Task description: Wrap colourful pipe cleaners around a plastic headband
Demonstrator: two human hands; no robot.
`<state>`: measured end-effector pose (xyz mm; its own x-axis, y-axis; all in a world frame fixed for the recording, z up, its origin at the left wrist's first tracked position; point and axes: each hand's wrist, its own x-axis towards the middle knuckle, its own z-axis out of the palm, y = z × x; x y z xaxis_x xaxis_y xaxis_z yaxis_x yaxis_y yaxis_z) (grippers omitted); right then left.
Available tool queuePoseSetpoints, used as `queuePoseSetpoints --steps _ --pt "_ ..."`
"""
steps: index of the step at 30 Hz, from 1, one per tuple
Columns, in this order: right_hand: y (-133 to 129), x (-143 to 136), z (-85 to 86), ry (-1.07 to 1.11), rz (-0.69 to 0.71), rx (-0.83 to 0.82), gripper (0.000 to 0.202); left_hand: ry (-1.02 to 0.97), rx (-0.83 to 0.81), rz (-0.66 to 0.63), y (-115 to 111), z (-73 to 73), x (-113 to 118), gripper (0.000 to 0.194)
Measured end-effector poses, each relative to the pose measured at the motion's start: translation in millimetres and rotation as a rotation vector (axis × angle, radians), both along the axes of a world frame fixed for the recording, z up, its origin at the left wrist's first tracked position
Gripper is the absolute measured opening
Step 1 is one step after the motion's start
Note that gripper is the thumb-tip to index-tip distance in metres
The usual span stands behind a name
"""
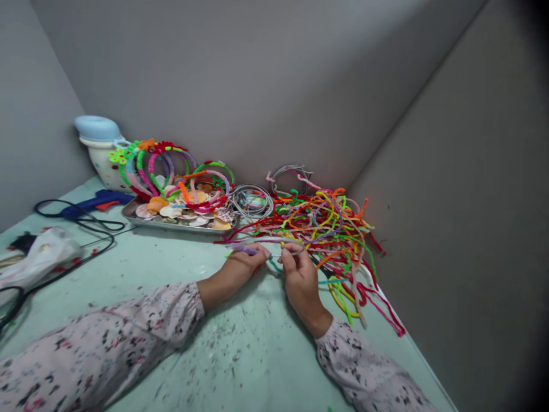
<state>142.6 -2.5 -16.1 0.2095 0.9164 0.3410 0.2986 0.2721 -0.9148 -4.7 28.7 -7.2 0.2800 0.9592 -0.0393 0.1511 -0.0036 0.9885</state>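
My left hand (242,269) is closed in a pinch on a thin hoop, partly wrapped in purple fuzzy stem (246,249). Across from it, my right hand (300,283) pinches the hoop's grey, bare part (299,249). Between the two hands runs a teal fuzzy stem (274,264), and a teal length also shows to the right of my right hand. The fingertips hide exactly how the stem meets the hoop. Just beyond my right hand spreads a tangled pile of colourful fuzzy stems (317,220).
A metal tray (184,227) of shells and wrapped hoops stands behind my left hand. Coiled grey wire hoops (252,201) lie beside it. At left are a blue glue gun (92,203), a black cable (88,260), a plastic bag (47,257) and a white container (105,157).
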Motion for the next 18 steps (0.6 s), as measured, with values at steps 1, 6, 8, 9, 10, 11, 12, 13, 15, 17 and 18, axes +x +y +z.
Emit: queuePoseSetpoints --steps 1,6,8,9,10,11,12,13,15,17,18 --pt "-0.7 0.0 0.3 0.006 0.004 0.003 0.02 -0.042 0.004 -0.011 0.2 -0.1 0.1 0.026" --pt "-1.6 0.5 1.9 -0.017 0.016 -0.004 0.018 -0.104 0.001 -0.042 1.8 -3.0 0.7 0.025" --pt "-0.5 0.8 1.3 -0.007 0.009 0.004 0.018 -0.11 -0.007 -0.05 2.5 -4.4 0.5 0.024" --pt "0.1 1.0 0.8 -0.003 0.004 0.006 0.018 -0.114 -0.008 -0.06 2.7 -4.8 0.3 0.024" --pt "0.6 1.2 0.2 -0.002 -0.002 0.006 0.019 -0.116 -0.008 -0.076 2.9 -5.0 0.0 0.024" --pt "1.0 1.4 -0.3 -0.004 -0.008 0.004 0.019 -0.12 -0.007 -0.092 3.0 -4.8 -0.2 0.025" --pt "1.2 1.6 -0.8 -0.008 -0.013 0.005 0.019 -0.123 -0.004 -0.106 3.0 -4.5 -0.5 0.025" --pt "1.2 1.7 -1.1 -0.016 -0.017 0.006 0.02 -0.124 -0.001 -0.116 3.0 -3.9 -0.6 0.025" --pt "0.5 1.7 -1.1 -0.036 -0.017 0.008 0.02 -0.124 -0.002 -0.123 3.1 -2.9 -0.7 0.023" --pt "-0.6 1.5 -0.5 -0.055 -0.013 0.003 0.02 -0.129 -0.006 -0.122 3.3 -2.2 -0.6 0.021" --pt "-1.1 1.3 -0.1 -0.063 -0.009 -0.001 0.02 -0.133 -0.007 -0.122 3.4 -2.0 -0.5 0.02"
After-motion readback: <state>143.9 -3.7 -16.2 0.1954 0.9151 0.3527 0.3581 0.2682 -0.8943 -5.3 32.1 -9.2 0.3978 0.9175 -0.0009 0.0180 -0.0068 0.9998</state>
